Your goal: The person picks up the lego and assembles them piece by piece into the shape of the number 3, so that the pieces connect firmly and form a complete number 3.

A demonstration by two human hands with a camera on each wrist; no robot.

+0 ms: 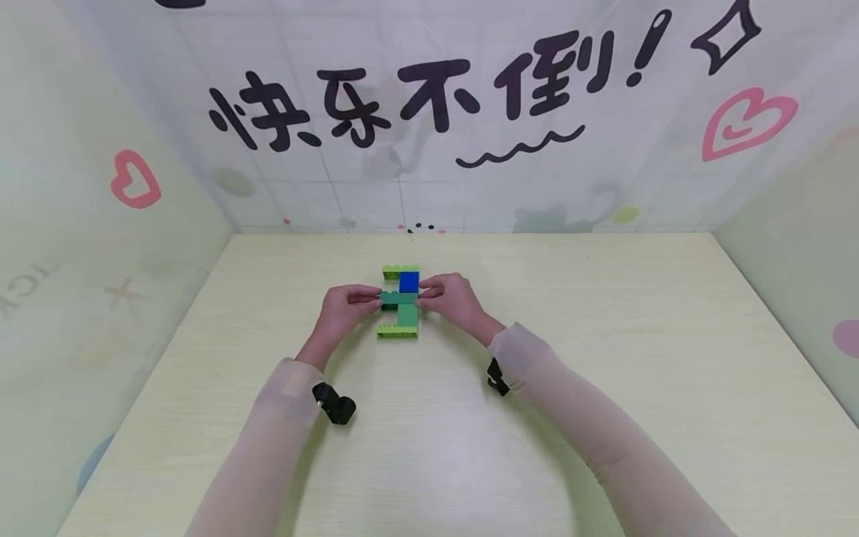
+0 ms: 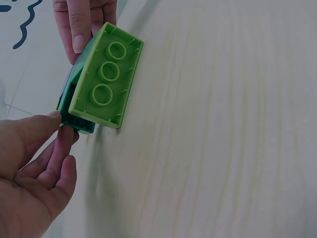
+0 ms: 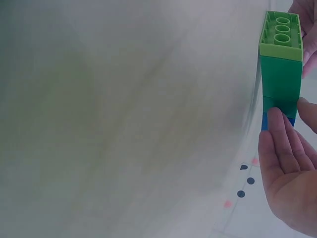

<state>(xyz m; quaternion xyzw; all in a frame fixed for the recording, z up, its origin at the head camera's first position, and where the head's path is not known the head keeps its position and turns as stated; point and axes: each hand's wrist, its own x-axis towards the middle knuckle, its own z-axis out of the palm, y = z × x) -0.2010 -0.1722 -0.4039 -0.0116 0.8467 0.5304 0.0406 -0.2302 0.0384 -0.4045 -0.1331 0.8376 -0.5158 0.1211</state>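
Note:
An E-shaped build of toy building bricks is held between both hands, near the middle of the head view. Light green bricks form its near end (image 1: 397,332) and far end (image 1: 400,271). Between them are a blue brick (image 1: 409,282), a green brick (image 1: 407,315) and a darker green middle brick (image 1: 399,297). My left hand (image 1: 342,309) pinches the free left end of the middle brick with thumb and fingers. From the right, my right hand (image 1: 455,300) grips the build around the blue and green bricks. One light green brick (image 2: 106,74) shows its hollow, tubed underside in the left wrist view.
A pale wood-grain table (image 1: 604,335) lies beneath the hands. Behind it hangs a white printed backdrop (image 1: 429,171) with black characters and hearts, and more printed sheeting stands at both sides. Small black devices (image 1: 333,403) are strapped at both sleeves.

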